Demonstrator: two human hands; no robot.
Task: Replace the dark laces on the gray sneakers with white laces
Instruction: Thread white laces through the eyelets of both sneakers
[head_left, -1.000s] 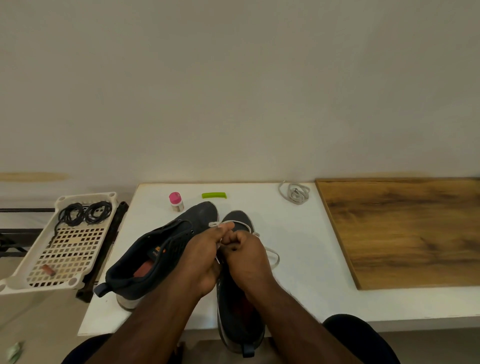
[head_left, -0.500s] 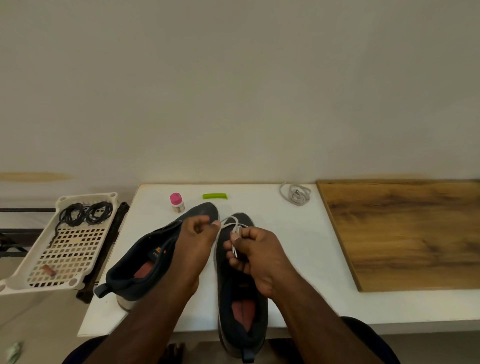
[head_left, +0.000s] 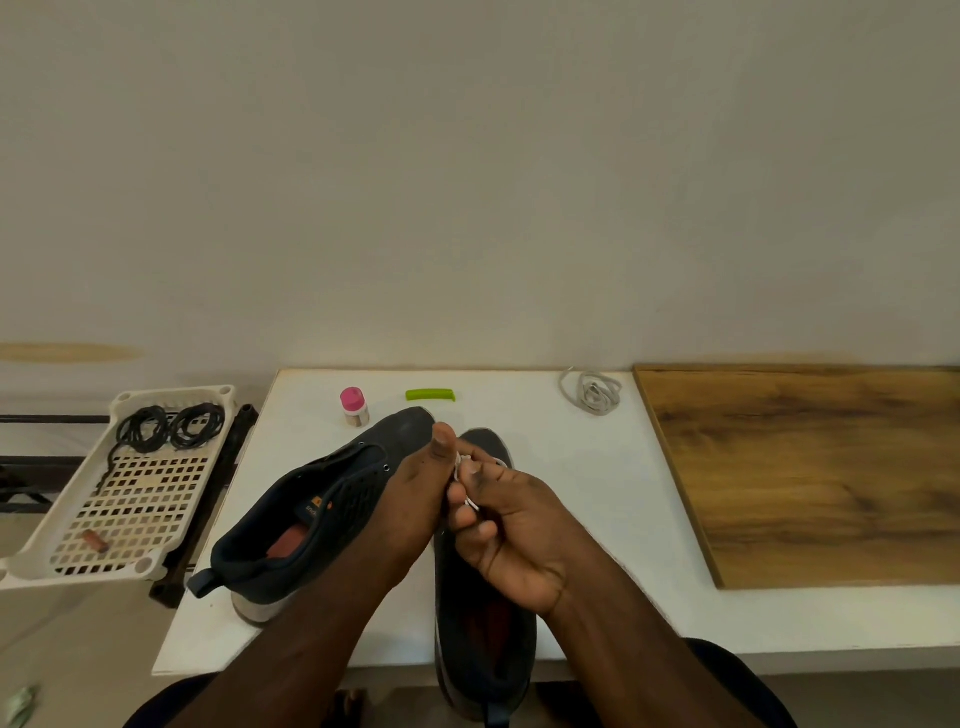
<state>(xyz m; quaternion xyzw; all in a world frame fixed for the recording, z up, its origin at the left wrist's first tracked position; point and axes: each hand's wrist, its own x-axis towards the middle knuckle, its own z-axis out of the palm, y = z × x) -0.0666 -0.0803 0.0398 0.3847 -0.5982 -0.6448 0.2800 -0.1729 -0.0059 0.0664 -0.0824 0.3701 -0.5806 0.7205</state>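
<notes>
Right hand (head_left: 511, 525) pinches thin white lace (head_left: 464, 486) w/ left hand (head_left: 415, 499) at toe-end eyelets of nearer dark-gray mesh sneaker (head_left: 483, 639); shoe's long axis runs toward the person.

Both hands — left hand (head_left: 410, 499), right hand (head_left: 511, 525) — cover the front eyelets of the right sneaker (head_left: 483, 639), so how the white lace (head_left: 464, 480) runs through them cannot be told. The wooden board (head_left: 810, 467) is cut off at the right edge. The small reddish object (head_left: 95, 541) in the white tray (head_left: 67, 530) is too small to name.
</notes>
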